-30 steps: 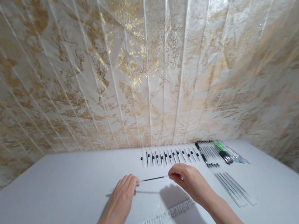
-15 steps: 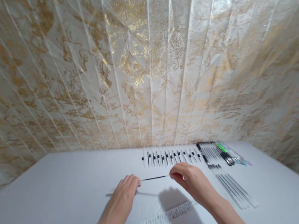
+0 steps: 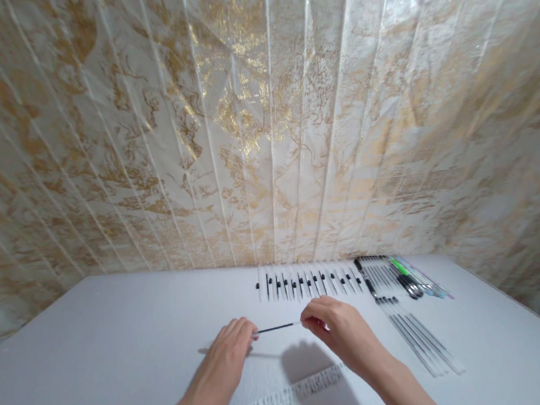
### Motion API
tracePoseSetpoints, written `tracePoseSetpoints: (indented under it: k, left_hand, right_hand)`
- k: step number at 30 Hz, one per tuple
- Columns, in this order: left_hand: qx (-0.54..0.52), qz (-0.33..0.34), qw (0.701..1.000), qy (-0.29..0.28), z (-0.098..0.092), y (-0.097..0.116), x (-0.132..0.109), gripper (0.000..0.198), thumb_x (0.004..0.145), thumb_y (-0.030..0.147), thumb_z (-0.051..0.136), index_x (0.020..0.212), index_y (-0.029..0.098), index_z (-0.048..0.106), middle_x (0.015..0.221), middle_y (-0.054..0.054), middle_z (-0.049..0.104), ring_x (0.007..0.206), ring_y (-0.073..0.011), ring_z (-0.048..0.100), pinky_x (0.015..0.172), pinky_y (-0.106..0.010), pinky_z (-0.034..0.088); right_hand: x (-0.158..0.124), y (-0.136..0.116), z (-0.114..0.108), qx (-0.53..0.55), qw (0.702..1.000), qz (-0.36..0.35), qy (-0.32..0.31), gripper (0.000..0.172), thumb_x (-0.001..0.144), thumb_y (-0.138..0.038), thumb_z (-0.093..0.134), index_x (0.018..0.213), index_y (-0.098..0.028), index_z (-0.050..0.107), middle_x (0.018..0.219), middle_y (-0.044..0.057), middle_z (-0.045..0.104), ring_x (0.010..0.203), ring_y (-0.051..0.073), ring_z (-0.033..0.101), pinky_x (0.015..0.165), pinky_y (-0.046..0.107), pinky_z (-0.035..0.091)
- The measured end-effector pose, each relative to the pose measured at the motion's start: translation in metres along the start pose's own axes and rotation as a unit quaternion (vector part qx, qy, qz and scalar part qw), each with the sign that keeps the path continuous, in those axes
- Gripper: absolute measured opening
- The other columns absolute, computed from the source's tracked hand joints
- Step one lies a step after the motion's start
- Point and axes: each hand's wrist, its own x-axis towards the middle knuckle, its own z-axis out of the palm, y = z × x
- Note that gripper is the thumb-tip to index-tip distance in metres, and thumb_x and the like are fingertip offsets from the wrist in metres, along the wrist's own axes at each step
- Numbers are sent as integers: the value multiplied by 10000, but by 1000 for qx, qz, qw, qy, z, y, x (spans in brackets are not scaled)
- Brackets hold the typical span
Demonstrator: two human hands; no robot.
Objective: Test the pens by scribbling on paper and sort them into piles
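Observation:
A thin pen refill (image 3: 276, 327), black along its middle with a pale right end, stretches almost level between my two hands above the table. My left hand (image 3: 233, 348) is closed around its left end; something pale shows behind the fingers, mostly hidden. The pale right end is pinched by the fingertips of my right hand (image 3: 335, 327). Beyond the hands lies a row of clear pen barrels, dark refills and small black caps (image 3: 306, 282). Several clear pen tubes with grey refills (image 3: 420, 342) lie to the right of my right hand.
Black pens (image 3: 380, 274) and a green pen (image 3: 400, 266) lie grouped at the back right. A paper strip with dark markings (image 3: 282, 398) curves across the front of the white table (image 3: 96, 361). A wall covering with gold patterns (image 3: 245, 98) rises behind the table.
My right hand has shifted slightly left, and the refill sits a little lower and tilts slightly. Less of the refill's length shows between the hands. The laid-out parts stay put.

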Motion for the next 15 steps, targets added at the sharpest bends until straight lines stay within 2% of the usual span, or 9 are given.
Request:
tracePoseSetpoints:
  k: [3, 6, 9, 12, 15]
  left_hand:
    - [-15, 19, 1000, -8, -2, 11, -1, 223, 915, 69, 393, 922, 222, 555, 868, -10, 615, 828, -201, 591, 755, -320, 448]
    - [-35, 7, 999, 13, -5, 17, -2, 225, 942, 103, 362, 980, 238, 538, 925, -14, 643, 881, -191, 630, 775, -305, 477]
    - [-44, -28, 997, 56, -7, 16, -2, 188, 965, 157, 338, 1009, 240, 501, 968, -34, 668, 898, -202, 663, 755, -312, 506]
    - [-36, -46, 995, 86, -6, 11, -1, 175, 967, 173, 324, 1013, 234, 482, 982, -59, 680, 910, -228, 676, 756, -348, 521]
    - [-29, -48, 993, 101, -2, 9, 0, 180, 958, 160, 332, 1014, 232, 487, 968, -63, 680, 910, -229, 679, 759, -357, 531]
  right_hand:
    - [11, -13, 11, 5, 999, -37, -30, 157, 836, -84, 640, 763, -200, 716, 729, 10, 715, 704, 156, 619, 630, 223, 415]
    - [36, -19, 19, 0, 997, -63, -43, 134, 894, -202, 633, 806, -221, 732, 761, -9, 735, 719, 135, 634, 775, 242, 449]
    - [69, -16, 26, -46, 998, -33, -20, 174, 946, -271, 568, 903, -185, 713, 935, 46, 728, 889, 183, 641, 895, 354, 461]
    - [99, -13, 41, -93, 996, -2, -9, 213, 944, -296, 572, 1111, -177, 629, 1164, 77, 636, 1006, 215, 623, 870, 423, 516]
    - [118, -15, 59, -110, 994, 11, -5, 291, 941, -304, 577, 1206, -184, 575, 1234, 84, 593, 1017, 223, 622, 852, 428, 533]
